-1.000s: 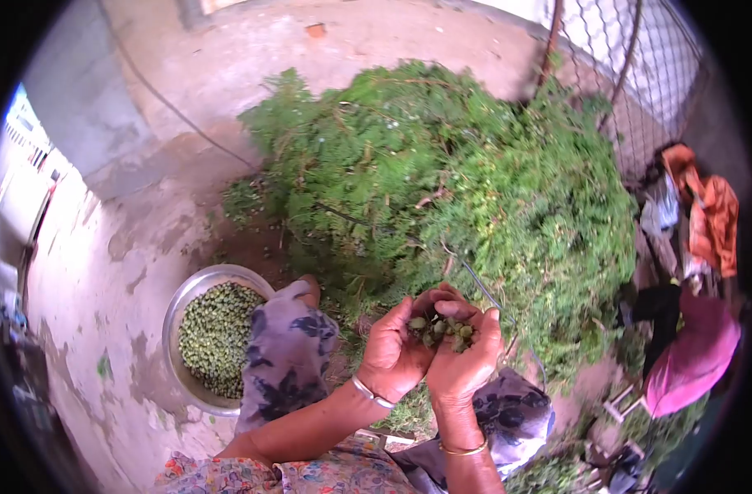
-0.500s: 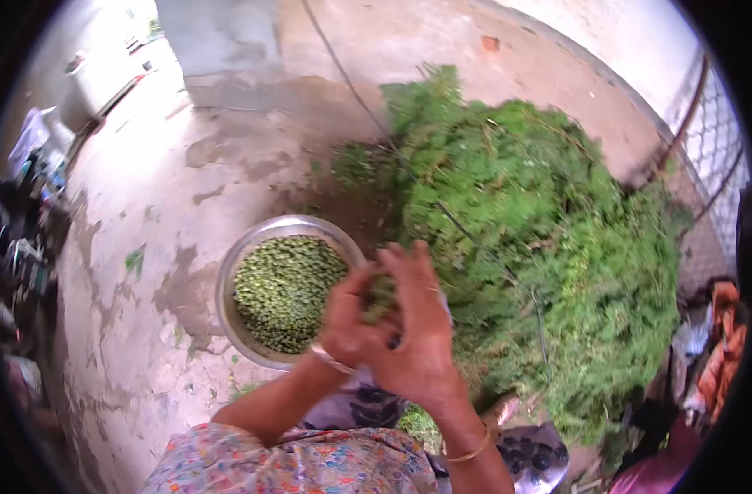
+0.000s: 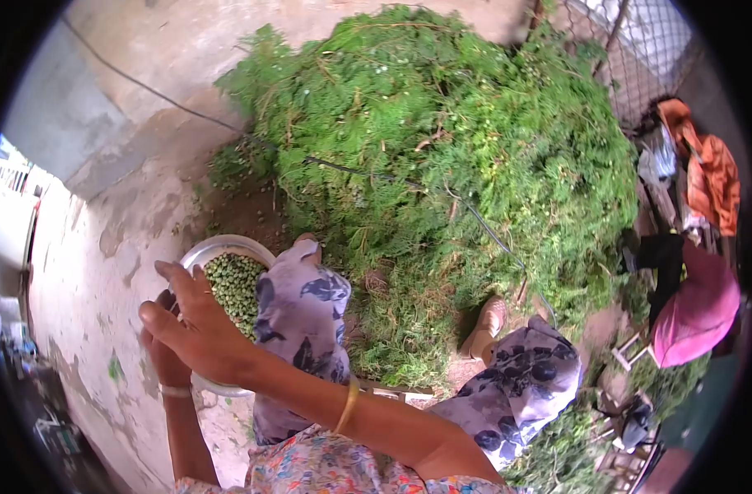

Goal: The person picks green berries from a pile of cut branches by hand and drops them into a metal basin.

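Round silver metal bowl (image 3: pixel 228 241) held a heap of small round green pods (image 3: pixel 234 284). Right hand (image 3: pixel 196 328), gold bangle (image 3: pixel 348 405) on its wrist, overlapped the bowl's left edge; fingers stretched and loosely spread, thumb apart. Left hand (image 3: pixel 163 362), pale bangle (image 3: pixel 176 391) on its wrist, was just beyond that edge, mostly hidden behind the right; couldn't tell its grip or if pods were between the palms. Trouser leg in purple-grey fabric with dark floral print (image 3: pixel 302 329) was right beside the bowl. Large feathery green plant heap (image 3: pixel 442 156) lay above and right of it.
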{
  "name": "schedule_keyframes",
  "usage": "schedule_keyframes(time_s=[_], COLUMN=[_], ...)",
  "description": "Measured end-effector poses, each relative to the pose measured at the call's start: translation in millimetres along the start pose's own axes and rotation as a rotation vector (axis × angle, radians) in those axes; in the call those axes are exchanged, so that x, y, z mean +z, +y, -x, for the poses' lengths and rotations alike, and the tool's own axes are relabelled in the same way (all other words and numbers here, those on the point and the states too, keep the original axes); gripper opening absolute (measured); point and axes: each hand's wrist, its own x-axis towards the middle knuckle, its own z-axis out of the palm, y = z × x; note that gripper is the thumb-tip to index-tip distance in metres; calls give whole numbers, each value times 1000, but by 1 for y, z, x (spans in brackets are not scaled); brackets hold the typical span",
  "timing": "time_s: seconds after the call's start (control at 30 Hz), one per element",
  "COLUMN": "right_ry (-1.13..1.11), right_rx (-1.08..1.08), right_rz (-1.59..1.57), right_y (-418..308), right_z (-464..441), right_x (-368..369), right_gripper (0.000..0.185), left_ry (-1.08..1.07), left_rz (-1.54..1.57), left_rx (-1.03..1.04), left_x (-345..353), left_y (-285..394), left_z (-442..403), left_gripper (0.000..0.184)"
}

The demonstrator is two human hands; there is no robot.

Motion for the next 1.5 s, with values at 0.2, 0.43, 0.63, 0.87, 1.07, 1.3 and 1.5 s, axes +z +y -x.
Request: schedule_keyframes(time_s=[0.2, 0.43, 0.63, 0.87, 1.07, 1.3, 1.5], right_ry=[80, 96, 753, 1421, 1091, 951, 1071], right_rx=[45, 280, 299, 422, 1298, 1228, 1174], right_rz=[-130, 133, 433, 479, -183, -1137, -1164], right_y=[12, -34, -84, -29, 183, 296, 309], right_z=[1, 51, 144, 349, 493, 444, 418], right_x=[8, -76, -238, -360, -303, -231, -228], right_gripper=[73, 63, 50, 32, 39, 62, 63], left_ry=[238, 160, -289, -967, -1234, -1105, -1564], left_rz=[-558, -947, -437, -633, -845, -1188, -1106], left_rx=[360, 261, 281, 298, -43, -134, -106], left_x=[17, -23, 170, 382, 407, 414, 382], left_y=[-5, -20, 88, -50, -224, -268, -241], left_z=[41, -13, -26, -15, -8, 23, 127], left_gripper=[31, 44, 43, 50, 68, 87, 74])
